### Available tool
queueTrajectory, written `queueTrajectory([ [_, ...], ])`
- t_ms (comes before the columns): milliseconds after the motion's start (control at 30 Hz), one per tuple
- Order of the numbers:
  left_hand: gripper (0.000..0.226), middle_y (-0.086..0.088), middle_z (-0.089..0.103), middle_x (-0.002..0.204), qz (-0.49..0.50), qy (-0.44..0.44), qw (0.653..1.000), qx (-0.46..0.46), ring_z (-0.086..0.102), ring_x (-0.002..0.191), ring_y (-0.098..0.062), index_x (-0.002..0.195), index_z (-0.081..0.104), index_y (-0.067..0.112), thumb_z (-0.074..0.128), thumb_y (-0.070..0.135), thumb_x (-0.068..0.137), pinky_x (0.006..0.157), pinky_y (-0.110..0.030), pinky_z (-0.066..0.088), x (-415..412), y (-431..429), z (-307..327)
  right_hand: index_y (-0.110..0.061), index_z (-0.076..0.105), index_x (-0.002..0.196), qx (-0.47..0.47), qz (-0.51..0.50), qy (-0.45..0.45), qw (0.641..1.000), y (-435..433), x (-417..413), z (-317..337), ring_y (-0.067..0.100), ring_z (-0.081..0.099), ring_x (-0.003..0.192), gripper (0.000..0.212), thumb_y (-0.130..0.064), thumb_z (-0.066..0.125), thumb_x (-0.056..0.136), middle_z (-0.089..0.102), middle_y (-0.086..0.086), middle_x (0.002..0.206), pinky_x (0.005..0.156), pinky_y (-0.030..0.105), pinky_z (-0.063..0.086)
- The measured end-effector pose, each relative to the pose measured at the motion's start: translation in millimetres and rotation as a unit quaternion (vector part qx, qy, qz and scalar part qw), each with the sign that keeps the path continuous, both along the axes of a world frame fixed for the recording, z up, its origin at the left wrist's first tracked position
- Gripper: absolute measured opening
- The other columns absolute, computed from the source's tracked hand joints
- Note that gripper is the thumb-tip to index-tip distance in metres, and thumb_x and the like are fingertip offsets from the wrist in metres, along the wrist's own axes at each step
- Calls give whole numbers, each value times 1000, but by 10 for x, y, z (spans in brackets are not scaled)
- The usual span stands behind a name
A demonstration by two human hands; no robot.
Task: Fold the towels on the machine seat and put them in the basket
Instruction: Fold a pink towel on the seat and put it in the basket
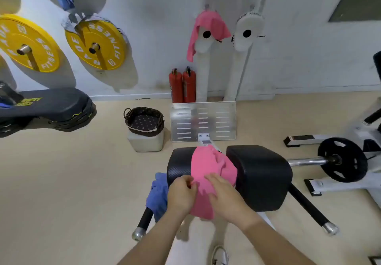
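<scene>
**Pink towel worked by both hands on the machine seat**

Both forearms are stretched forward and down. The left hand (181,194) is curled, its fingers pinched on the near left edge of the pink towel (208,172). The right hand (224,196) is laid flat on the same towel, fingers spread and pressed down. The towel is draped between the two black pads of the seat (261,174). One blue towel (157,194) is hung at the left pad. One dark basket (144,120) is seen on a pale block beyond. A second pink towel (206,30) is hung on the wall.
</scene>
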State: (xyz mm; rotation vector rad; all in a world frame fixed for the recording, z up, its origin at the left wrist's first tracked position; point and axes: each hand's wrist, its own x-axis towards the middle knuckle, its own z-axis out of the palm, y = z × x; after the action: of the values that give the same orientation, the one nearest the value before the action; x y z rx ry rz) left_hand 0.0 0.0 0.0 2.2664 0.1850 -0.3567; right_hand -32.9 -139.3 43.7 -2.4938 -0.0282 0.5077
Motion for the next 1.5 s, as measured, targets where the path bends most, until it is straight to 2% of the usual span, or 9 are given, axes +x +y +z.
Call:
queueTrajectory([
  [200,12,1,58,72,66,-12,993,102,51,66,-18,77,54,16,55,23,87,61,-33,42,479,-312,-299,-21,19,152,4,35,51,998,-165,717,-397,13,12,147,59,-8,38,97,15,-3,160,119,30,15],
  [567,17,4,66,88,144,134,975,102,57,76,-17,99,62,26,49,21,88,70,-25,44,764,-401,-360,-30,13,152,-129,102,48,985,-138,1133,-530,22,44,124,73,-6,42,89,42,2,140,94,35,43],
  [700,16,10,65,83,170,179,968,36,59,75,-12,92,60,29,58,19,81,69,-22,42,833,-387,-244,-39,9,151,-143,160,58,975,-140,1311,-415,21,45,89,78,-4,39,88,43,3,109,70,31,34],
  [900,13,-3,64,61,116,237,936,-233,53,58,-17,64,71,8,74,12,76,57,-29,46,829,-217,47,-30,49,128,-113,243,128,955,-201,1483,-195,22,34,94,46,-5,40,90,37,2,103,91,41,33],
  [1133,29,5,34,59,-102,156,940,-286,30,59,-11,64,45,14,51,19,91,55,-23,26,914,87,782,-22,67,87,-156,308,-97,933,-771,1499,234,19,40,120,18,-34,69,73,50,-1,119,77,33,28],
  [1267,19,4,49,67,-186,177,897,-359,42,60,-6,78,56,10,55,24,92,55,-14,36,1060,246,1155,-23,49,61,-5,239,91,967,-973,1547,836,8,51,82,27,-34,71,72,55,-8,80,72,34,40],
  [1333,13,1,62,74,-220,209,866,-398,55,64,-6,87,64,4,61,16,87,58,-14,45,1190,333,1323,-14,59,68,118,223,257,933,-1079,1590,1109,11,50,62,19,-21,72,80,53,-1,66,65,32,41],
  [1400,18,-2,69,80,-253,237,844,-409,63,69,-8,91,71,5,74,19,80,61,-17,50,1348,416,1453,0,65,92,221,231,373,871,-1178,1618,1277,11,62,69,7,-3,65,85,66,3,78,71,25,48],
  [1500,38,-7,72,86,-268,249,852,-375,67,76,-13,91,75,6,85,33,66,68,-21,53,1578,491,1565,5,53,124,239,229,431,839,-1263,1627,1304,20,67,92,40,6,61,84,68,15,109,85,30,53],
])
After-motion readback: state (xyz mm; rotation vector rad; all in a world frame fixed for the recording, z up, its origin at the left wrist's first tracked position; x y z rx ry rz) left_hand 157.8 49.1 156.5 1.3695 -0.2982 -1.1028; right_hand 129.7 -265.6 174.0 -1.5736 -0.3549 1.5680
